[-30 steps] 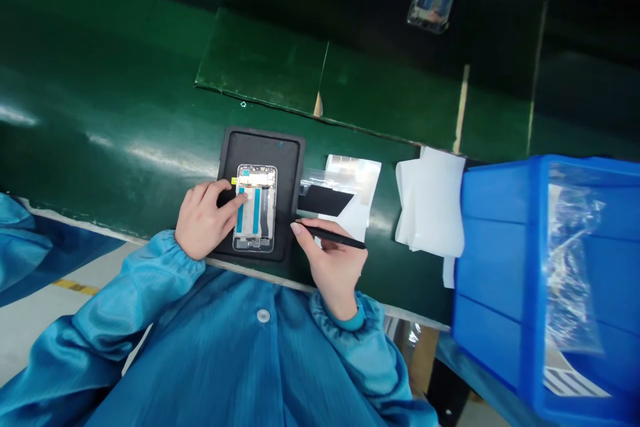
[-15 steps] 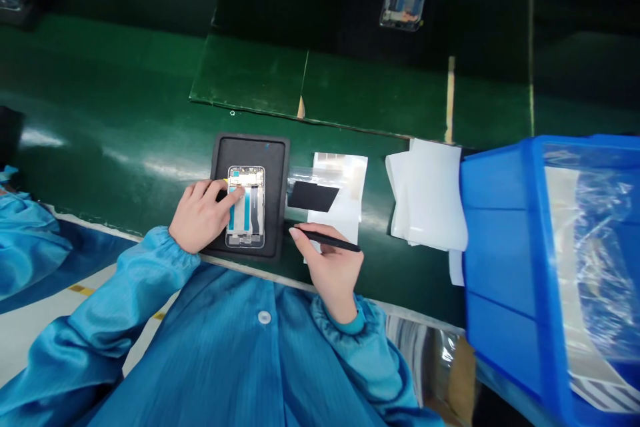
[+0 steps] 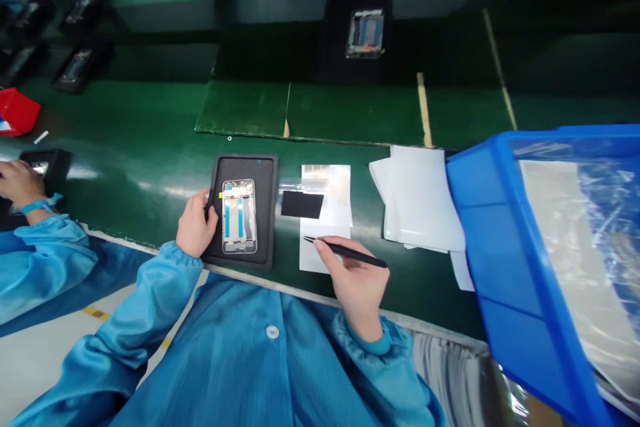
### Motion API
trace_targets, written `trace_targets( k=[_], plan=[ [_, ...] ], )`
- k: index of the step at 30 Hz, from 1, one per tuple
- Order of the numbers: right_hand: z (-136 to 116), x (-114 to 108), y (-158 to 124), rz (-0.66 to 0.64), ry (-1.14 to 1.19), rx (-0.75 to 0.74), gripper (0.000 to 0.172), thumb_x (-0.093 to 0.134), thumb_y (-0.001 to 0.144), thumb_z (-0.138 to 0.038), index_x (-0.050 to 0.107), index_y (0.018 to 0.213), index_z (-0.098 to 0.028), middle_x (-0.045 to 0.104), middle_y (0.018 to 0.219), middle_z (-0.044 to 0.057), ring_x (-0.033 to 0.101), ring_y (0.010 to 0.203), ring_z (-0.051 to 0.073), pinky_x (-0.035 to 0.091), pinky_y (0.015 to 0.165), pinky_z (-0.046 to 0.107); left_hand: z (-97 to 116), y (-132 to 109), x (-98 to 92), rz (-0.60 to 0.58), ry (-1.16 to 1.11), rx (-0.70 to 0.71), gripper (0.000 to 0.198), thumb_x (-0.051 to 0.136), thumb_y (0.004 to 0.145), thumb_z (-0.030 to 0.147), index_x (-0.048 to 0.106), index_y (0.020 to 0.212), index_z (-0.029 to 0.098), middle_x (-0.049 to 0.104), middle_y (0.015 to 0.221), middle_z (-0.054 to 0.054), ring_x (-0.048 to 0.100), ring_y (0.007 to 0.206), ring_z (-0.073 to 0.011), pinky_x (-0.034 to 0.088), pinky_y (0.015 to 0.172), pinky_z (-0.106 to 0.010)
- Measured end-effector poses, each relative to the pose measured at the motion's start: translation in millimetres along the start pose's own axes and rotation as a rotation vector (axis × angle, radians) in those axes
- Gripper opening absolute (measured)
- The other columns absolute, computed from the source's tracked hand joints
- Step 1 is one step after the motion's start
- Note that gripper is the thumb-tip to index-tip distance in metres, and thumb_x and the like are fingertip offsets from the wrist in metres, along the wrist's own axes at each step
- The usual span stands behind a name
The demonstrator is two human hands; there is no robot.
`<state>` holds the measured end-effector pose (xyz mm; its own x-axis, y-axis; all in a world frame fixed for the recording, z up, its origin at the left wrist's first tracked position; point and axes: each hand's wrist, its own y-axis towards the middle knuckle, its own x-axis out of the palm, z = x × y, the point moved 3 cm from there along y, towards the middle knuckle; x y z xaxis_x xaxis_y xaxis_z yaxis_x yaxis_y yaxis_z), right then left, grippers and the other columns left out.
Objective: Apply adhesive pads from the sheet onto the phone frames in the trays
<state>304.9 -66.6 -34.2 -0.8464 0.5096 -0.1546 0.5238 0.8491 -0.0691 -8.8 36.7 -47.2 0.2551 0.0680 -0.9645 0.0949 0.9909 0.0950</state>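
My left hand (image 3: 196,225) grips the left edge of a black foam tray (image 3: 265,213), its thumb over the rim. Inside the tray lies an opened phone (image 3: 240,217) with its circuit board, blue strips and a small yellow tab showing. My right hand (image 3: 357,280) pinches black tweezers (image 3: 355,254), whose tips point left above a white sheet (image 3: 310,260). Just beyond them, a black rectangular piece (image 3: 302,204) lies under or on clear film, partly over the sheet. I see nothing between the tweezer tips.
Loose white sheets (image 3: 415,200) lie right of centre, against a blue bin (image 3: 493,233) holding clear plastic and pale liners. Another phone (image 3: 365,33) rests on the raised green board at the back. At far left a co-worker's hand (image 3: 23,183) is over another tray, near a red bin (image 3: 20,112).
My left hand has left the phone's surface and moved to the tray's left edge. My right hand, with the tweezers, has shifted right of the tray. The camera view has tilted up.
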Motion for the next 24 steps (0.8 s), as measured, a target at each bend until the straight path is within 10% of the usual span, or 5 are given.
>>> trace_targets(
  k=[8, 12, 17, 24],
  plan=[
    [4.8, -51.6, 29.5, 0.148, -0.011, -0.114, 0.021, 0.083, 0.074, -0.037, 0.078, 0.083, -0.019, 0.079, 0.084, 0.007, 0.075, 0.077, 0.024, 0.063, 0.078, 0.039, -95.5, 57.3, -82.6, 0.167, 0.240, -0.109, 0.041, 0.044, 0.088, 0.022, 0.057, 0.126, 0.013, 0.063, 0.111, -0.015, 0.063, 0.103, -0.0296, 0.052, 0.089, -0.043],
    [10.5, -63.9, 59.3, 0.181, -0.086, -0.227, 0.027, 0.080, 0.077, -0.044, 0.078, 0.086, -0.019, 0.079, 0.088, 0.008, 0.073, 0.076, 0.024, 0.060, 0.076, 0.039, -102.3, 89.4, -119.1, 0.322, 0.315, -0.122, 0.046, 0.045, 0.088, 0.025, 0.057, 0.130, 0.009, 0.053, 0.130, -0.025, 0.055, 0.116, -0.0422, 0.046, 0.095, -0.060],
    [17.2, -62.0, 89.5, 0.229, -0.165, -0.399, 0.031, 0.072, 0.083, -0.049, 0.075, 0.084, -0.018, 0.077, 0.081, 0.008, 0.068, 0.067, 0.022, 0.056, 0.069, 0.036, -24.5, 129.0, -66.9, 0.213, 0.221, 0.135, 0.036, 0.054, 0.090, 0.025, 0.061, 0.123, 0.017, 0.062, 0.120, -0.015, 0.059, 0.116, -0.0303, 0.048, 0.103, -0.046],
    [24.5, -53.6, 83.6, 0.200, -0.211, -0.521, 0.027, 0.065, 0.088, -0.044, 0.075, 0.079, -0.020, 0.077, 0.074, 0.006, 0.071, 0.064, 0.020, 0.057, 0.063, 0.030, 170.6, 223.7, 30.4, -0.020, 0.095, 0.502, 0.036, 0.061, 0.096, 0.040, 0.060, 0.124, 0.017, 0.063, 0.123, -0.009, 0.064, 0.105, -0.0203, 0.057, 0.089, -0.042]
  ],
)
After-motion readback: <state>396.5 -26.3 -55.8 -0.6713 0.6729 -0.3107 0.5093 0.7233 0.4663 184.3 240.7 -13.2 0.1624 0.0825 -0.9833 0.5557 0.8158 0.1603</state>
